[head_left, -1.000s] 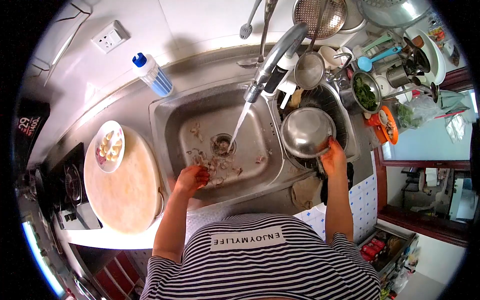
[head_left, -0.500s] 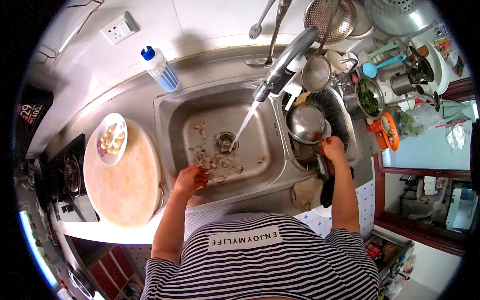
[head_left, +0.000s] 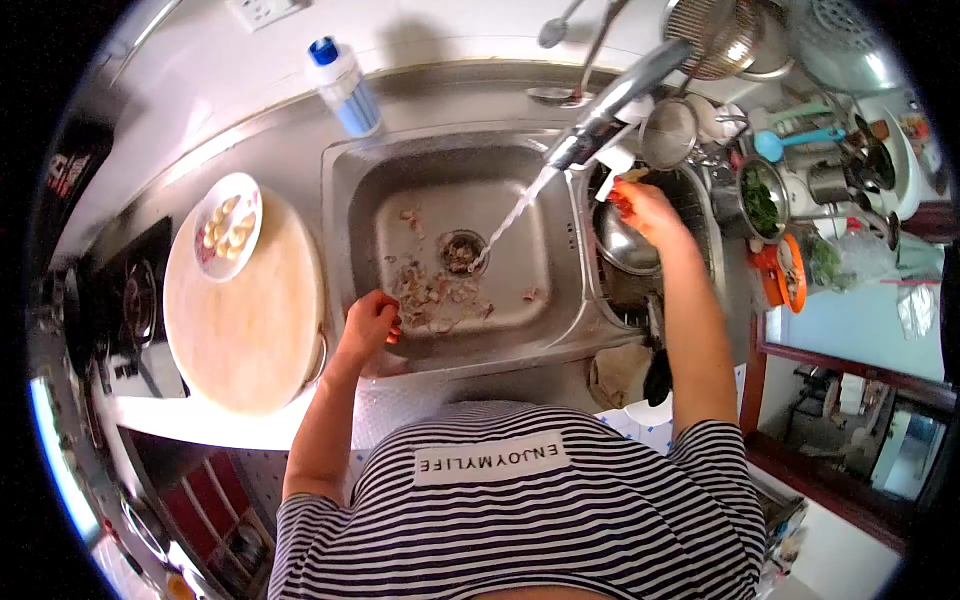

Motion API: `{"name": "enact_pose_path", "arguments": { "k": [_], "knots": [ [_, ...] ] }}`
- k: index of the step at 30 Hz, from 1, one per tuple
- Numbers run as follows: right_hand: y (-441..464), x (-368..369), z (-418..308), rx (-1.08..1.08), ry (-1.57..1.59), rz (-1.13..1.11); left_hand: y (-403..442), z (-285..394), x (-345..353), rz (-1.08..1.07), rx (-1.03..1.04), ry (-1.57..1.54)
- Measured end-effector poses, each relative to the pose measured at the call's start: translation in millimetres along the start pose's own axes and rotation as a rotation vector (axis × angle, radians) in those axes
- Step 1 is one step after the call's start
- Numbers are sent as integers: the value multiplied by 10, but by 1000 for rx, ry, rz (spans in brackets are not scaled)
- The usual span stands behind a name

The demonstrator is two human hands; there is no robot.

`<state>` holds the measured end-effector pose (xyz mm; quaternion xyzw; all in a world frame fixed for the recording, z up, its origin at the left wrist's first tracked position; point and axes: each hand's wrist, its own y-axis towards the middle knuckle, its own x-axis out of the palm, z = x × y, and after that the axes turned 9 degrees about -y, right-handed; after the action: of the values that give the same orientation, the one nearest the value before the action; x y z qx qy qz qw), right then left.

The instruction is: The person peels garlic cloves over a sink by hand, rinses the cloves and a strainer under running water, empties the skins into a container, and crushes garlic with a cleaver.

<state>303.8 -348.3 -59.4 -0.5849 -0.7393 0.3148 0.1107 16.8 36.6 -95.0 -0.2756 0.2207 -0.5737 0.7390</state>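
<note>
My left hand (head_left: 372, 320) hangs over the near left edge of the steel sink (head_left: 510, 330). Its fingers curl together, and whatever may lie in them is hidden. Pale wet food scraps (head_left: 440, 295) lie around the drain (head_left: 463, 252), where water (head_left: 515, 220) runs down from the faucet (head_left: 610, 110). My right hand (head_left: 648, 208) reaches over an upturned metal bowl (head_left: 625, 245) in the smaller basin. Its fingertips are beside a yellowish piece (head_left: 634, 174) and a white nozzle (head_left: 613, 168); I cannot tell whether they grip anything.
On the left, a plate of peeled garlic cloves (head_left: 230, 235) sits on a round cutting board (head_left: 240, 340). A blue-capped bottle (head_left: 348, 95) stands behind the sink. To the right are a pot of greens (head_left: 760, 200), an orange basket (head_left: 790, 270) and a cloth (head_left: 618, 375).
My right hand has moved from the near side of the metal bowl to its far side. My left hand stays by the sink's edge, its fingers more curled. The view has shifted slightly.
</note>
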Motion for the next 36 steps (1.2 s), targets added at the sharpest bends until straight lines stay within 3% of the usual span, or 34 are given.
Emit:
{"name": "enact_pose_path", "arguments": {
  "k": [2,4,6,8,10,11,12,13,14,15,16,17,18,19,22,24,25,27,29,30,32,33,35,36],
  "knots": [
    [19,-28,-12,11,84,-70,41,-167,-128,21,136,159],
    [-12,41,-57,26,141,-139,-90,-62,-90,78,127,241],
    [-76,132,-147,68,354,-126,-148,-57,-118,81,700,767],
    [-77,140,-102,21,624,-323,-275,6,-145,81,633,745],
    [-336,391,-136,-105,737,-196,-363,65,-196,39,792,966],
    [-422,475,-58,-170,780,-283,-346,-2,-241,31,846,1018],
    [-568,694,-16,-206,716,-181,-354,-35,-244,39,836,1012],
    [-616,896,213,-246,567,-282,-358,-66,-233,42,910,1024],
    [-739,1193,251,-136,170,-338,-364,-98,-222,44,982,1036],
    [-383,1275,710,-30,-427,-445,-385,-87,-206,46,970,1034],
    [-438,1586,763,53,-1043,-249,-413,-34,-187,59,963,1021],
    [-325,1681,942,164,-1219,-247,-419,-15,-174,75,955,1007],
    [-60,1704,1471,102,-1215,-139,-409,-44,-171,86,942,1003],
    [112,1773,1711,25,-1284,-213,-384,-69,-180,111,962,956],
    [-51,2414,1095,188,-1174,-322,-389,-68,-189,141,961,892],
    [-65,2781,1189,-250,-1208,-297,-387,-37,-206,123,965,863],
    [17,2848,1094,-258,-1211,-298,-387,-19,-211,142,1006,851],
    [277,2984,767,-457,-1535,-447,-365,-55,-222,140,988,835],
    [477,3113,427,-479,-1208,-115,-351,-38,-226,150,975,831],
    [788,3187,601,-971,-1047,208,-353,-30,-224,143,965,830],
    [1023,3454,525,-520,-1071,-64,-356,-19,-234,137,940,831],
    [992,3581,655,-519,-1072,-74,-362,-13,-230,133,930,824],
    [792,3880,1011,-824,-1137,-16,-345,-14,-243,138,919,815],
    [605,3962,1105,-855,-1123,-154,-344,-19,-247,132,913,815]
  ]
}}
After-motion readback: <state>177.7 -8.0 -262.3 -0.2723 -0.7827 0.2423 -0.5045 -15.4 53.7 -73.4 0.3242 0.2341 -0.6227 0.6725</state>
